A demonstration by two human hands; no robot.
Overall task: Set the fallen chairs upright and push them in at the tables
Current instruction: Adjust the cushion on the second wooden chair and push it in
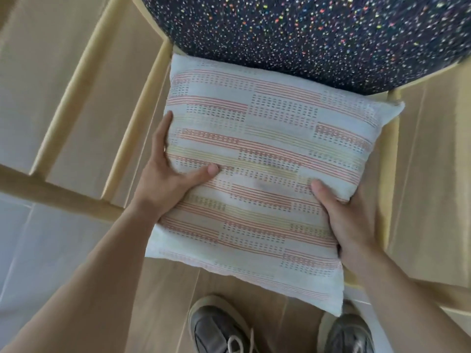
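bare forearms, grey sneakers [219, 329], pale laces

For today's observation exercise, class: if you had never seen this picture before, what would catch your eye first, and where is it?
The striped cushion fills the middle of the view, white with red and yellow stitched bands. The left hand grips its left edge and the right hand its right edge, thumbs on top. Above it, at the top of the view, is a dark seat speckled with bright dots, and two grey shoes stand on the wood floor at the bottom.
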